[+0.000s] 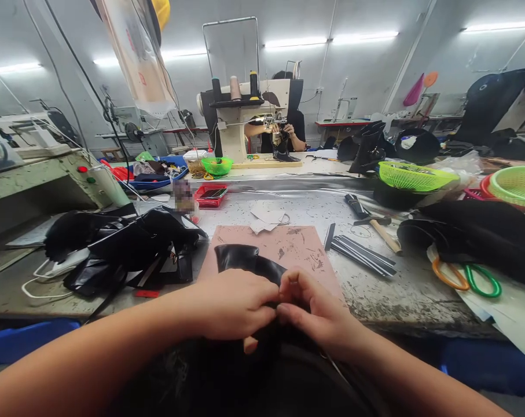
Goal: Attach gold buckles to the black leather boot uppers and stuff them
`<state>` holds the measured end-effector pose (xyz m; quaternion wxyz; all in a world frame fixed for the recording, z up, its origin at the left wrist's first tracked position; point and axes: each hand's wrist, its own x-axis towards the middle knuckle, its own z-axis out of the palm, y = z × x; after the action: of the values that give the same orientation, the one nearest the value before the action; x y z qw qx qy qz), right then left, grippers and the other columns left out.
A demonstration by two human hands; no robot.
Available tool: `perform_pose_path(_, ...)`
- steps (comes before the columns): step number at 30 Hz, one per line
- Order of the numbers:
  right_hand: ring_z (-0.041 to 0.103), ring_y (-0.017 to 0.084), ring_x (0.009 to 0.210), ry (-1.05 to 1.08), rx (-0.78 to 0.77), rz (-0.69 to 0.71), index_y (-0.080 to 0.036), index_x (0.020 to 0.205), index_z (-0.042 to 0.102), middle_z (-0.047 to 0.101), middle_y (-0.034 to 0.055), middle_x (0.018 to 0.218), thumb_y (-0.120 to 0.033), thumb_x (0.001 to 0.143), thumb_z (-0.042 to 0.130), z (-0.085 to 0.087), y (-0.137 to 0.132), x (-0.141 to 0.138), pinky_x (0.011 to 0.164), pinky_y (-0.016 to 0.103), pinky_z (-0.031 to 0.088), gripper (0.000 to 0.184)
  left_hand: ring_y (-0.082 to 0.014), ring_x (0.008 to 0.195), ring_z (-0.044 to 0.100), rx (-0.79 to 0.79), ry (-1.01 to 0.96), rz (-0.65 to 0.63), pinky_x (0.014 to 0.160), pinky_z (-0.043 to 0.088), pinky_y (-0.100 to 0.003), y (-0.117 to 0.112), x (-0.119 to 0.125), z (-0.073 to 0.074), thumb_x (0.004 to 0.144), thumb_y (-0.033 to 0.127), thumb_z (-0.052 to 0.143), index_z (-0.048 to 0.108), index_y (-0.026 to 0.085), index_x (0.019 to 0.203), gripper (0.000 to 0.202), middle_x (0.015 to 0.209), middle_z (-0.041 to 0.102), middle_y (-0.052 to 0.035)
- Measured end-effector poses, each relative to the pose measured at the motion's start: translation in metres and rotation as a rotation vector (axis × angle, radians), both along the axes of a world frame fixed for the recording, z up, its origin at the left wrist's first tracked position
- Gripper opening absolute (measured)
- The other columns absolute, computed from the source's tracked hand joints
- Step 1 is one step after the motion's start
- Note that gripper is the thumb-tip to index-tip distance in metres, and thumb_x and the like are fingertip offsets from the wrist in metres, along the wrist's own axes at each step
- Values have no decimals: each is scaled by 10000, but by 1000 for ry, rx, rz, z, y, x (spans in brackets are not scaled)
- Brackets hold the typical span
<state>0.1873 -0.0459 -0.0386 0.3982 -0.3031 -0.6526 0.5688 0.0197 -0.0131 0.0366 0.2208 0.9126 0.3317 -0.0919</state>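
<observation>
A black leather piece [245, 262] lies over the near part of a pink cutting mat [288, 243] and runs down off the table edge toward me. My left hand [236, 304] is closed on its near end, fingers curled over the leather. My right hand [318, 313] pinches the same piece right beside the left, thumb and fingers pressed together. The two hands touch at the middle. The lower part of the leather is hidden under my hands.
A heap of black leather parts [123, 243] lies left of the mat. Black strips [362, 252], a hammer [377, 226] and orange-and-green scissors [466, 278] lie to the right. Green baskets [412, 175] stand behind. Across the table a person works at a sewing machine [253, 116].
</observation>
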Motion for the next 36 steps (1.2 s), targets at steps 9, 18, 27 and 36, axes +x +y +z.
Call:
perform_pose_path(9, 389, 115, 606, -265, 201, -115, -214, 774, 405, 436, -28, 683, -219, 800, 480, 1, -1, 11, 561, 256, 338, 80, -121, 609, 479, -1, -18, 11, 558, 328, -211, -4, 1, 1, 820, 185, 419, 531, 170, 638, 214, 627, 527, 17)
perform_pose_path(18, 541, 141, 721, -354, 188, -66, -188, 886, 512, 587, 9, 781, -176, 767, 497, 16, 17, 16, 645, 263, 413, 120, -127, 689, 533, -553, -278, 254, 625, 436, -221, 18, -16, -5, 801, 260, 458, 562, 156, 925, 192, 761, 548, 11)
perform_pose_path(27, 583, 140, 713, -465, 173, 64, -169, 881, 667, 673, 0, 794, -281, 764, 591, 14, 21, 7, 624, 227, 403, 178, -117, 679, 503, -172, -279, 213, 588, 370, -204, 9, -11, -14, 774, 194, 518, 545, 175, 813, 51, 726, 562, 28)
perform_pose_path(36, 535, 134, 682, -660, 329, 67, -171, 811, 667, 635, -1, 708, -275, 792, 591, 23, 21, 14, 711, 261, 366, 130, -110, 645, 486, -311, -188, 190, 563, 363, -189, 13, -11, -6, 795, 265, 504, 580, 172, 821, 123, 707, 549, 31)
